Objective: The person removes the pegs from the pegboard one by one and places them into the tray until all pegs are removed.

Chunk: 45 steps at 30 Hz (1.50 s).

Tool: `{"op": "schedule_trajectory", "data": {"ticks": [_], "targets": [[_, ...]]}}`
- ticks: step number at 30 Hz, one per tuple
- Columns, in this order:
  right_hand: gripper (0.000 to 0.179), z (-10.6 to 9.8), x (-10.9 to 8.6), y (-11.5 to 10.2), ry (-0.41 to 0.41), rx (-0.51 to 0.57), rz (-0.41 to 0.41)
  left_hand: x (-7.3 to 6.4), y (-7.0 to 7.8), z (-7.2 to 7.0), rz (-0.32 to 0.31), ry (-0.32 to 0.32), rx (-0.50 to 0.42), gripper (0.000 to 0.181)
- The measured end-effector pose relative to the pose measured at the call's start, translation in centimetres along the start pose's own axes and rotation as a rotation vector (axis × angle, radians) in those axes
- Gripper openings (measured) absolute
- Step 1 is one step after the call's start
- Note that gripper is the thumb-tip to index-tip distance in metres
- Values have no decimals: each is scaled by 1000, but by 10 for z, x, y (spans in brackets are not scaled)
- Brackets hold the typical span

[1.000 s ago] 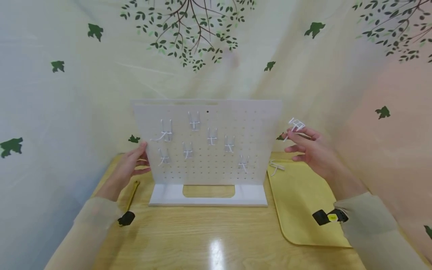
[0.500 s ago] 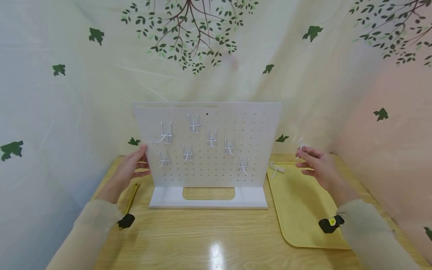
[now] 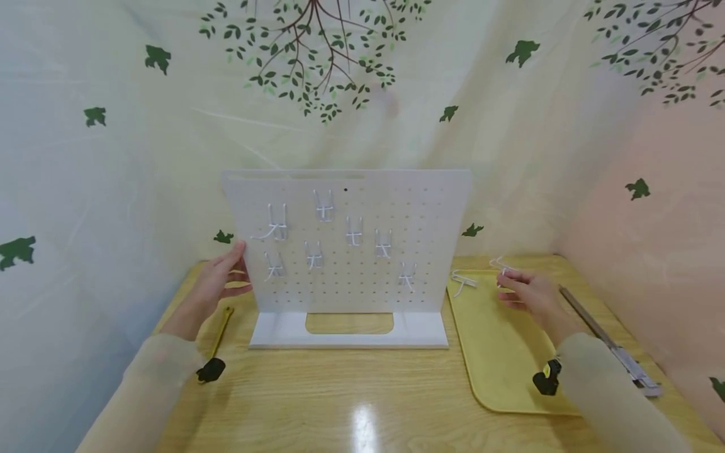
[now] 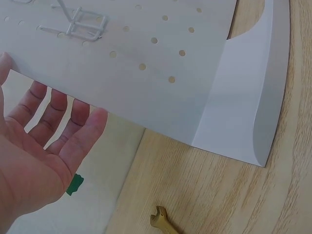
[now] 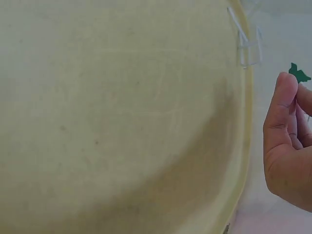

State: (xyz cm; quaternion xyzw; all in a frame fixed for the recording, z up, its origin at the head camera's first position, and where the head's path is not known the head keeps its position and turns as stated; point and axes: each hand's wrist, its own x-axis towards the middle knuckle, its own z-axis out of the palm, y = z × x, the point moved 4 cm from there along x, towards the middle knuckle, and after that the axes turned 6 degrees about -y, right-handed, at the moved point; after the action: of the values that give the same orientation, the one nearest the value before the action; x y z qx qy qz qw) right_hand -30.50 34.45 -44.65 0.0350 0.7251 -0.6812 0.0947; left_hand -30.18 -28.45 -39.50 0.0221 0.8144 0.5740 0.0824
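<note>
A white pegboard stands upright on its white base, with several white wire hooks hung on its face. My left hand grips the board's left edge; in the left wrist view the fingertips reach behind it. To the right, over the far part of the yellow tray, my right hand pinches a white wire hook. Another white hook lies at the tray's far left corner. The right wrist view shows the right hand, but the hook in it is hidden.
A yellow wrench lies left of the board, partly hidden by the left arm's black wrist camera. Beyond the right arm lies a long caliper-like tool near the table's right edge. A leaf-printed curtain surrounds the table.
My right hand has moved down from beside the board to the tray's far part, still pinching the hook. The caliper-like tool has come into sight. My left hand stays on the board's edge.
</note>
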Motion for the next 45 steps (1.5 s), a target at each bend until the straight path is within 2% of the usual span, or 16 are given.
{"op": "schedule_trajectory", "data": {"ticks": [6, 14, 21, 28, 34, 36, 41, 45], "targets": [[19, 5, 8, 12, 3, 48, 63, -3, 0, -5, -10, 11, -5, 87], [6, 9, 11, 16, 11, 85, 86, -3, 0, -2, -29, 17, -16, 85], [21, 12, 13, 21, 42, 27, 119, -3, 1, -3, -31, 24, -15, 86], [24, 9, 19, 33, 46, 20, 130, -2, -4, -3, -41, 36, -24, 86], [49, 5, 22, 38, 55, -12, 141, -2, -5, -2, -27, 30, -25, 86], [44, 5, 22, 38, 41, 14, 145, -2, -5, -2, -25, 29, -25, 85], [12, 5, 22, 39, 20, 107, 160, -3, -2, -1, -15, 22, -32, 83], [15, 6, 21, 39, 19, 113, 170, -3, 0, -3, -11, 16, -43, 82]]}}
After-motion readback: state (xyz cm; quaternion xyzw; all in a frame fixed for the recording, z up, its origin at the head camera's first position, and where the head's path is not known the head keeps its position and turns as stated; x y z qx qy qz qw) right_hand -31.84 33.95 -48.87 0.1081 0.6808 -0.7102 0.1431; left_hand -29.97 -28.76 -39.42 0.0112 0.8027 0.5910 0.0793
